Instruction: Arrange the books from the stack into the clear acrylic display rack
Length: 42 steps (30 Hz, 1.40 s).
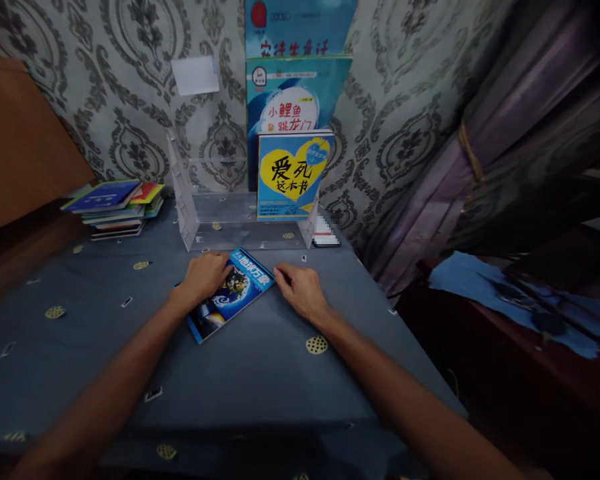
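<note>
A thin blue book with a picture of the Earth on its cover lies aslant on the cloth-covered table, in front of a clear acrylic rack. My left hand is closed over the book's upper left edge, with its fingertips on the cover. At the right corner, my right hand pinches the book's edge between thumb and fingers. In the rack's right part stands a blue book with a yellow heart. Behind it rise two taller teal picture books, the carp book and the topmost book.
A stack of books lies at the back left of the table. A pixelated phone-like object rests by the rack's right side. Purple curtains hang at the right, above a blue cloth with dark items on it.
</note>
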### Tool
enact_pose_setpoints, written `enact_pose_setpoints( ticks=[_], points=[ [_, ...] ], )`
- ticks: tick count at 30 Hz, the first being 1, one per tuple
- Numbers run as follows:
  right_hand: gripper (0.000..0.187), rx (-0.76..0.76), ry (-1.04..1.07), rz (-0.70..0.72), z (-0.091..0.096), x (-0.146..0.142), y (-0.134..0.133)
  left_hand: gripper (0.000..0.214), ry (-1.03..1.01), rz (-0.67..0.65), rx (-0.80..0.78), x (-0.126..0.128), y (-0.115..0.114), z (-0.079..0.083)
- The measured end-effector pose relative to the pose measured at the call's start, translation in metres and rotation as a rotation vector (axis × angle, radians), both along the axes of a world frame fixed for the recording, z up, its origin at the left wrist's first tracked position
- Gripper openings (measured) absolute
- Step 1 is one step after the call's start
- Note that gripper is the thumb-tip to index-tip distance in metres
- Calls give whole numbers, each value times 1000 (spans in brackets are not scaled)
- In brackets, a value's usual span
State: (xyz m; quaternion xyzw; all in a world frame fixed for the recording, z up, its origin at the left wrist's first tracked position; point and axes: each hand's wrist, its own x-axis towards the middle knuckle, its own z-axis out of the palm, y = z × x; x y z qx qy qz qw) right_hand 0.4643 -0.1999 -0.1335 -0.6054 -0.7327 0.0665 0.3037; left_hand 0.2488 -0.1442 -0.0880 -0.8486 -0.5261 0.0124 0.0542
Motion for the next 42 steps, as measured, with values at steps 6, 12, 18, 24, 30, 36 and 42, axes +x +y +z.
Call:
enact_pose_setpoints(
  ticks=[6, 12, 18, 24, 30, 36, 42],
  points=[
    [32, -48, 119, 106, -5, 3, 6, 32, 23, 58, -11, -6, 2, 0],
    [32, -77, 103, 167, -8, 9, 27, 37, 12, 81, 0, -2, 1, -4],
    [31, -87, 105, 159, -12, 12, 30, 37, 18, 76, 45, 8, -14, -1],
    [32, -63, 50, 194, -19, 12, 27, 33, -78, -460, -231, 14, -41, 10],
    [30, -18, 55, 252, -18, 12, 27, 41, -49, -595, -223, 3, -67, 1],
    [29, -7, 13, 266, -16, 9, 24, 35, 8, -625, -207, -1, -70, -2],
    [31, -7, -61, 245, -17, 7, 18, 32, -75, -687, -207, -4, -68, 0]
  ],
)
